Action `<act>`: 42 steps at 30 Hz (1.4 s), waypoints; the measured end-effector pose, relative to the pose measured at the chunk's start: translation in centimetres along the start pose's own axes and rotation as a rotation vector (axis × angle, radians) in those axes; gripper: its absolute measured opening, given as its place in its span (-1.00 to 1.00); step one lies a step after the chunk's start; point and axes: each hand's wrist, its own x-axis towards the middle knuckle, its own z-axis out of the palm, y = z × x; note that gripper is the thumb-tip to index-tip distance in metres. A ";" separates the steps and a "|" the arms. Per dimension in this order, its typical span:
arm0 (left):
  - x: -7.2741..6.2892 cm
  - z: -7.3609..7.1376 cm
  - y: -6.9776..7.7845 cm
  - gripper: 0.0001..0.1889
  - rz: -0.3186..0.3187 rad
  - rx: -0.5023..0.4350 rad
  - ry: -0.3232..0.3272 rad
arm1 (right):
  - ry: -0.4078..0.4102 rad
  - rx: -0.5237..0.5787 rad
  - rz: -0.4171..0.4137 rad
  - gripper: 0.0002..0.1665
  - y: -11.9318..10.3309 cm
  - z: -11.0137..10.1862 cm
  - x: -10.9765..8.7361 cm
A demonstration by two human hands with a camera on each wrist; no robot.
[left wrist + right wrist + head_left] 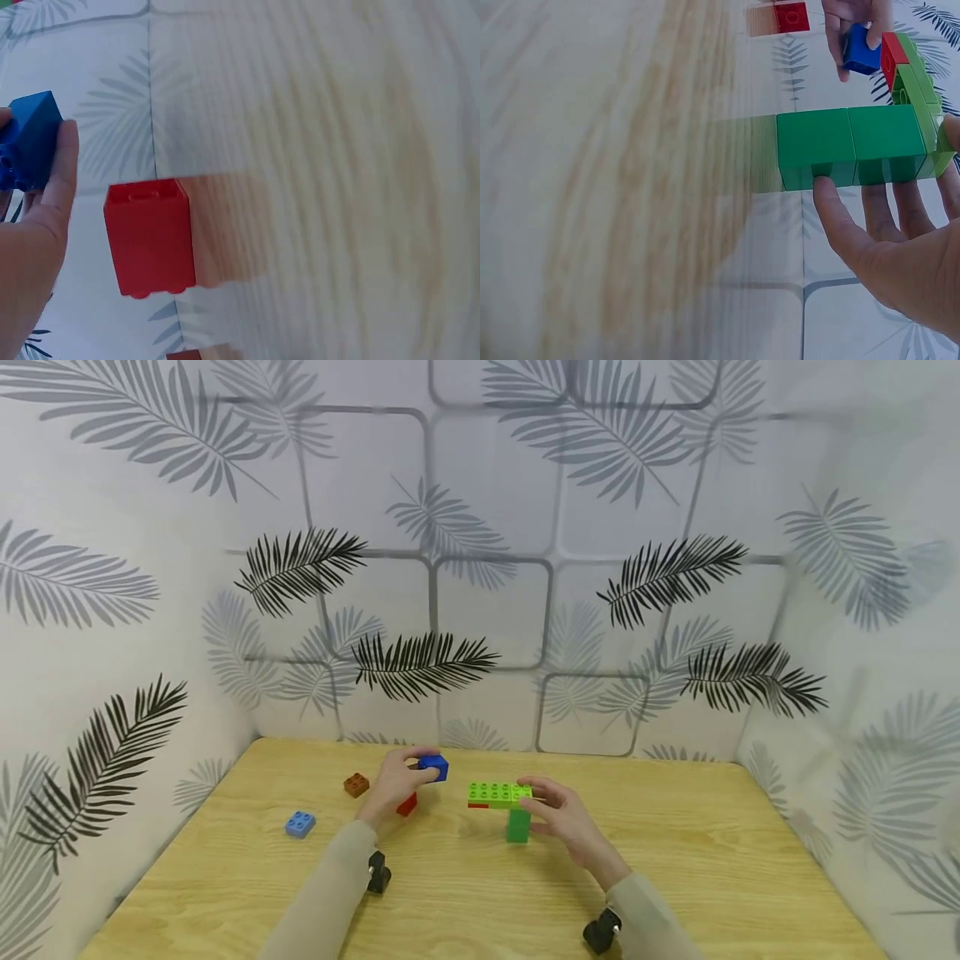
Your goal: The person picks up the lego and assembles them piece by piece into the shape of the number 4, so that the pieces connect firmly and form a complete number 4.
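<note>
My left hand (pixel 395 782) pinches a dark blue toy building brick (pixel 434 767) between thumb and fingers, raised above the table. Below it stands a red brick (pixel 150 240), partly hidden by that hand in the head view. My right hand (pixel 572 821) holds a built piece at its right end. Two green bricks (pixel 851 146) stacked upright form its leg, and lime green bricks (pixel 491 793) lie across the top, reaching left. Under their free left end sits a red brick (pixel 890 60). In the right wrist view, fingers touch the green bricks' side.
On the left of the wooden table (pixel 480 902) lie a brown brick (pixel 356 784) and a light blue brick (pixel 300 824). Leaf-patterned walls (pixel 495 710) close off the back and sides.
</note>
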 end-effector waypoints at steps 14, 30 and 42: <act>-0.4 2.5 2.4 -0.56 0.118 -0.171 -0.102 | -0.019 0.001 -0.004 -0.42 -0.1 -0.1 0.1; -1.3 4.4 4.0 -0.44 0.162 -0.166 -0.144 | -0.004 -0.001 -0.007 -0.37 -0.1 -0.1 0.1; -2.0 6.0 4.6 -0.45 0.241 -0.020 -0.189 | 0.023 0.003 0.015 -0.41 -0.1 -0.1 -0.1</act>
